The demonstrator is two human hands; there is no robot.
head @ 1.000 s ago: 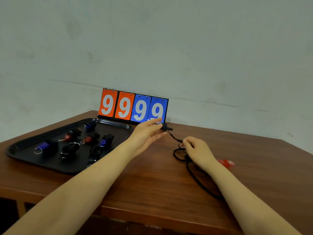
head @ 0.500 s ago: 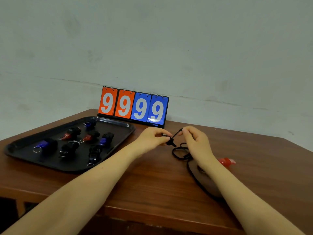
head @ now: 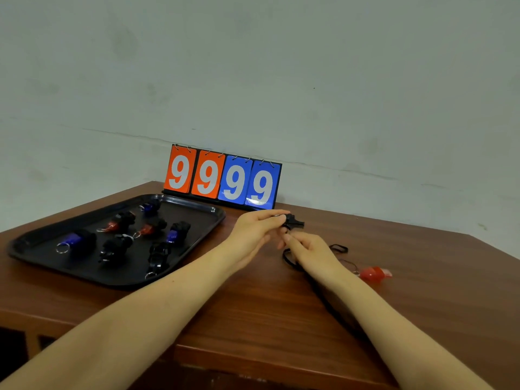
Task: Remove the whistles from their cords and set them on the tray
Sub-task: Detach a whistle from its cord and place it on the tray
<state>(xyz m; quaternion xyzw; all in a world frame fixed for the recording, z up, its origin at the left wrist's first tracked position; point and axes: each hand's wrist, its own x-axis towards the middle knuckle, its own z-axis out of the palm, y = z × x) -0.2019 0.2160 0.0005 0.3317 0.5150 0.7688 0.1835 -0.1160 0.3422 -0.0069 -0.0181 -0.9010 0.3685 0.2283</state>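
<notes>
Near the bench (head: 253,311) centre, just right of the tray (head: 194,249), both hands meet over one black whistle (head: 294,221). L hand (head: 253,233): thumb and forefinger pinch the whistle, holding it above the bench surface. R hand (head: 309,253): fingers curled, tips pinching the black cord (head: 339,248) right below the whistle; whether cord and whistle are joined at that point cannot be told. Rest of cord lies looped on the bench beside and under the R wrist. Red whistle (head: 372,273) lies on the bench to the right of the R hand, apart from it, w/ a thin cord running from it. Tray carries several whistles, black, blue and red, some w/ key rings. Scoreboard (head: 222,180) reading 9999 stands upright behind the tray, at the wall (head: 281,80).
</notes>
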